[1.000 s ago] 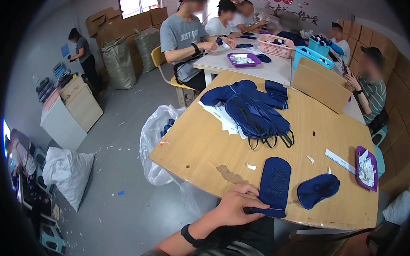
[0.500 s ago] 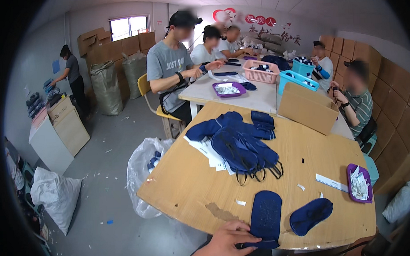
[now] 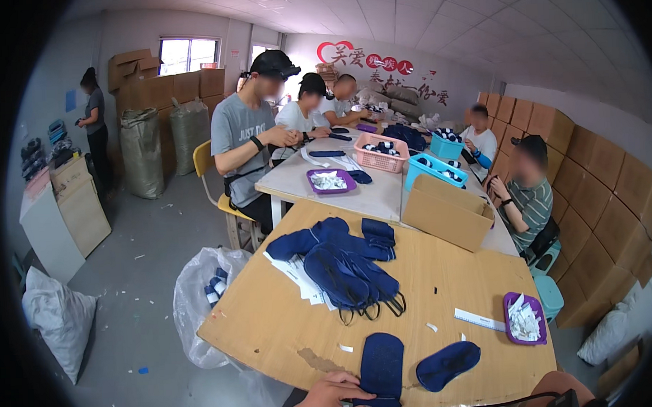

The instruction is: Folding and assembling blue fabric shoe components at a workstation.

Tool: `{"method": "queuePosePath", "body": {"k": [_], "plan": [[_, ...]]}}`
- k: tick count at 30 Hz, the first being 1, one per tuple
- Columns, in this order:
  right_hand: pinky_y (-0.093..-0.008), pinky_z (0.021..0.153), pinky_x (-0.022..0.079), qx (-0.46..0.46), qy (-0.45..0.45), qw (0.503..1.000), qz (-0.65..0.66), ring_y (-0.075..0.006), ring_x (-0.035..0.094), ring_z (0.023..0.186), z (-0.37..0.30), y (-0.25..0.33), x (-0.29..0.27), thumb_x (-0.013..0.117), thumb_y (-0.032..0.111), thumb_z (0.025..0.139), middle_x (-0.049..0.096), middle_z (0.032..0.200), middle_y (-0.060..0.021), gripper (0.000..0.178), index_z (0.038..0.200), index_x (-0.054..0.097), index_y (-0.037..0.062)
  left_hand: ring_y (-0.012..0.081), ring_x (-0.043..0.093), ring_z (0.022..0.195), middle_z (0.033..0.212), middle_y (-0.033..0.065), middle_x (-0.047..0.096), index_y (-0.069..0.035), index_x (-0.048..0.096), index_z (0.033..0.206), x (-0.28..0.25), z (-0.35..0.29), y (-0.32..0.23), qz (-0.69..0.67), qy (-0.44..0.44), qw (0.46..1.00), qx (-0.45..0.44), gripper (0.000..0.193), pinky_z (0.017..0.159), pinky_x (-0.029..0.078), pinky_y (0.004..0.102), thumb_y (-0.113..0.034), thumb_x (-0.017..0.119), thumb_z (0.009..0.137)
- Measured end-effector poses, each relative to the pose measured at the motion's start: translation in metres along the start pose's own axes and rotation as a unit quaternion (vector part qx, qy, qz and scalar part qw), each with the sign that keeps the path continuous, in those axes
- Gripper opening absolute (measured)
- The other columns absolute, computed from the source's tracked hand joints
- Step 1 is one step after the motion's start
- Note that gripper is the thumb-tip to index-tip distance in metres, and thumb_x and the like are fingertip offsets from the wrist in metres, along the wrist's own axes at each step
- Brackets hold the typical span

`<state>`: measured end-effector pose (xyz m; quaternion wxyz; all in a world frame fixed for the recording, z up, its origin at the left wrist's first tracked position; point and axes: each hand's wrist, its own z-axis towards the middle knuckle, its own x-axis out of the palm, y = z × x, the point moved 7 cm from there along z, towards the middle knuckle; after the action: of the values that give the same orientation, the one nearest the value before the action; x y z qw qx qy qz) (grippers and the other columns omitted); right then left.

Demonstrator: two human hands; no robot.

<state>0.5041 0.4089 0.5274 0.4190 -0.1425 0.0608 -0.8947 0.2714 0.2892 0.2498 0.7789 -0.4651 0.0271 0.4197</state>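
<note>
My left hand (image 3: pixel 331 395) reaches in from the lower edge. Its fingers and thumb close on the near left corner of a dark blue cloth pouch (image 3: pixel 382 361), which lies flat on the table with a pale line by its near edge. Right of the pouch, apart from it, lies a dark blue eye mask (image 3: pixel 449 366). My right hand is out of sight; a blurred skin-coloured shape shows at the lower right edge, and I cannot tell which part it is. Farther up lies a pile of blue eye masks (image 3: pixel 335 271) with black straps, partly over white paper sheets (image 3: pixel 297 274).
The wooden table (image 3: pixel 272 313) also bears a ruler (image 3: pixel 479 319), a purple basket (image 3: pixel 508 330) of white slips and paper scraps. A cardboard box (image 3: pixel 447 212) stands beyond. A clear plastic bag (image 3: pixel 189 301) sits left of the table. Several people work around the far white table (image 3: pixel 282 182).
The view has tilted up and turned right, so the table sits farther left and lower. My left hand stays at the pouch's near corner. A skin-coloured shape has appeared at the lower right.
</note>
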Motion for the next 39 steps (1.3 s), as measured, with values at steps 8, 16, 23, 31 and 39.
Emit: {"method": "queuePosePath", "body": {"k": [8,16,23,31,39], "plan": [[-0.038,0.081,0.053,0.126,-0.036,0.991,-0.012,-0.0218,0.061,0.091,-0.024,-0.002,-0.029,0.052,0.029,0.095,0.064,0.102,-0.0055,0.023,0.099,0.062,0.0088,0.0239,0.062,0.101,0.093,0.0073,0.071,-0.014,0.079,0.096,0.0,-0.002,0.023,-0.007,0.05,0.996,-0.072,0.025,0.086,0.049,0.036,-0.022,0.082,0.073],[-0.0381,0.079,0.053,0.062,-0.084,0.995,-0.001,-0.0217,0.062,0.086,-0.039,-0.024,-0.047,0.051,0.03,0.095,0.066,0.098,-0.0048,0.025,0.095,0.063,0.0085,0.0231,0.06,0.102,0.098,0.0075,0.068,-0.021,0.079,0.102,0.008,0.006,0.03,-0.033,0.113,0.988,-0.096,0.027,0.094,0.044,0.0341,-0.024,0.081,0.075],[-0.0381,0.078,0.053,0.046,-0.124,0.991,-0.003,-0.0216,0.063,0.083,-0.069,-0.024,-0.062,0.049,0.031,0.095,0.067,0.094,-0.0042,0.027,0.09,0.064,0.0082,0.0242,0.061,0.101,0.101,0.0091,0.066,-0.023,0.079,0.103,0.006,0.015,0.04,-0.055,0.157,0.977,-0.137,0.027,0.091,0.046,0.0343,-0.024,0.08,0.076],[-0.037,0.076,0.054,0.598,0.39,0.69,-0.114,-0.03,0.066,0.085,-0.249,-0.048,0.032,0.077,0.017,0.077,0.069,0.095,-0.0114,0.024,0.098,0.07,0.0069,0.0254,0.065,0.094,0.088,0.006,0.072,-0.012,0.078,0.087,0.001,0.04,0.008,-0.008,0.144,0.985,-0.096,0.02,0.081,0.053,0.0365,-0.014,0.081,0.067],[-0.0375,0.07,0.055,0.635,0.41,0.628,-0.185,-0.0297,0.068,0.079,-0.284,-0.042,0.006,0.079,0.016,0.074,0.071,0.091,-0.0102,0.024,0.097,0.072,0.0105,0.0259,0.062,0.104,0.092,0.0011,0.073,-0.014,0.078,0.091,0.016,0.041,0.007,0.01,0.188,0.978,-0.094,0.02,0.089,0.051,0.0373,-0.017,0.078,0.071]]}}
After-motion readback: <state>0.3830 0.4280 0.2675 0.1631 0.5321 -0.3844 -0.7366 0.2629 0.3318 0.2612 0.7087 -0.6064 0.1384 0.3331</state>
